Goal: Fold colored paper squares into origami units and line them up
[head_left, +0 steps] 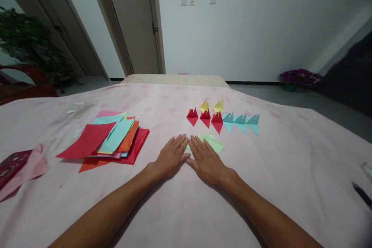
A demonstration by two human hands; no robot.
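Note:
A light green piece of folded paper [213, 143] lies on the pink tablecloth in front of me, partly covered by my hands. My right hand [206, 159] rests flat on it with the fingers stretched forward. Close beside it, my left hand [172, 155] lies flat, its fingertips at the paper's left edge. Just beyond the hands stand small folded paper birds: red ones [205, 118], light blue ones [240, 123] to their right, and two yellow ones [218, 106] behind.
To the left sits a loose pile of coloured paper sheets [87, 141]. A dark red item [13, 166] with pink paper [29, 170] lies at the far left. A dark pen-like object [362, 193] is near the right edge. The tablecloth [290, 170] has creases.

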